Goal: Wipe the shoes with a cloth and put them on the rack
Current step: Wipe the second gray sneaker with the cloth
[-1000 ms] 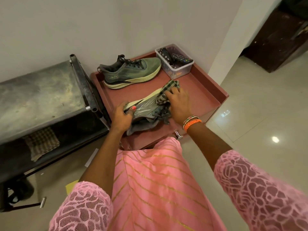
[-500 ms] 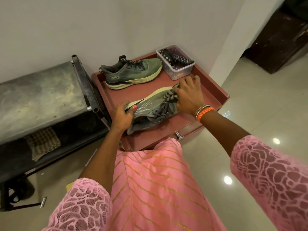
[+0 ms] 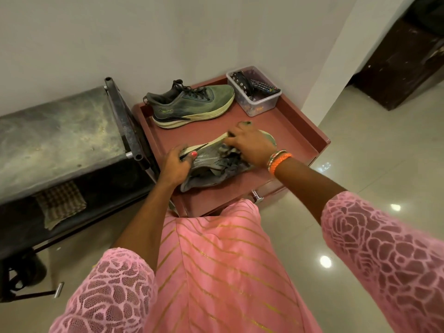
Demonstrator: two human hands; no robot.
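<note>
Grey-green mesh sneaker [image 3: 211, 164] lies tipped on its side on the reddish-brown tray-top table [image 3: 298, 138], heel held by the left hand [image 3: 174, 164] while the right hand [image 3: 252, 146] rubs a mostly hidden cloth along its sole, fingers curled; wiping seems underway, racking next.

red tray-top stand [image 3: 292, 131] carries two green shoes [image 3: 192, 104] and a plastic box [image 3: 258, 102].

Shoe [image 3: 211, 162] — both hands' grip
</note>
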